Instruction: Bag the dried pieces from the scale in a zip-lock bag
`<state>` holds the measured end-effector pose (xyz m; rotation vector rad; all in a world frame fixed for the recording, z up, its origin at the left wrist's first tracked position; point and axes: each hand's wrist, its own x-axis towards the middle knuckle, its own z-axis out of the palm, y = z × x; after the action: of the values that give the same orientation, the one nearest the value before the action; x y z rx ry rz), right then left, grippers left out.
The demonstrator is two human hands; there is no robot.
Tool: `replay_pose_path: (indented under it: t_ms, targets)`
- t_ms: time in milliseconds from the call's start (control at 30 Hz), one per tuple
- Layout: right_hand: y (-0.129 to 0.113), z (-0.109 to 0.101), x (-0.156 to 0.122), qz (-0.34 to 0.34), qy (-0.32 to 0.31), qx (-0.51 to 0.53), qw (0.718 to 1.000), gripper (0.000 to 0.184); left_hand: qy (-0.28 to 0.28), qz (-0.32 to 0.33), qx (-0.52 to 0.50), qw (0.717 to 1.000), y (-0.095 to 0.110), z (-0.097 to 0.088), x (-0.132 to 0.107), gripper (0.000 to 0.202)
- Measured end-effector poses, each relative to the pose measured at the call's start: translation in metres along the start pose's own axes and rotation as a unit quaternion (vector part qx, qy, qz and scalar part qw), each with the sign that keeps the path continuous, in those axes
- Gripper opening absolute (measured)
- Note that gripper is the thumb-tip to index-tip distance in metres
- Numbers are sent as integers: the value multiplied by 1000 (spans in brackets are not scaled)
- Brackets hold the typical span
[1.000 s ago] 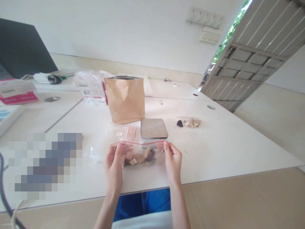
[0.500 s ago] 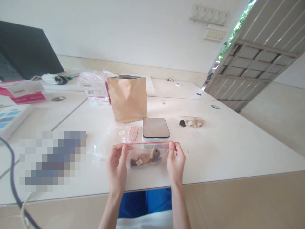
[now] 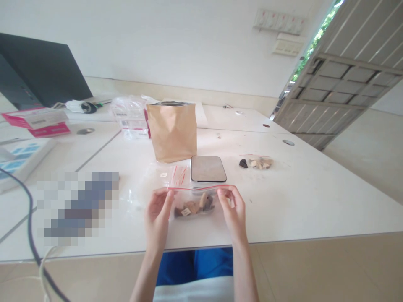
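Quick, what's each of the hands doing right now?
Left hand: closed, pinching the clear bag near its red-striped top edge.
Right hand: closed, pinching the same bag's other end.

Grey door (image 3: 343, 79) beside white wall (image 3: 176, 46).

Clear bag (image 3: 184, 199) is showing a red top stripe (image 3: 195, 188); pieces (image 3: 194, 207) inside are showing brown and dark grey. Paper bag (image 3: 173, 133) is showing plain tan; trousers (image 3: 209, 264), blue.

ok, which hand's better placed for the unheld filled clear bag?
Right, probably: the right hand is nearer the filled clear bag, which lies ahead and to its right; the left hand is farther off. Both hold the zip bag, so neither is free.
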<state>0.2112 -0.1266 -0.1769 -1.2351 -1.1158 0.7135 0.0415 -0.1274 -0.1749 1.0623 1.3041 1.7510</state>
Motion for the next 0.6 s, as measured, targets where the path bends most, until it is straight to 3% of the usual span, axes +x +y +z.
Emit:
replay_pose_path:
  t_ms: [300,433,600]
  targets:
    - [-4,-3,2,26,28,41,998,25,34,-18,-32,999,-8,-5,0,23]
    - [-5,-3,1,30,51,70,996,25,1,-17,-22,1000,-6,-3,0,22]
    - [-3,-4,-1,47,-1,113,993,25,-36,-19,-20,999,-1,-1,-1,24]
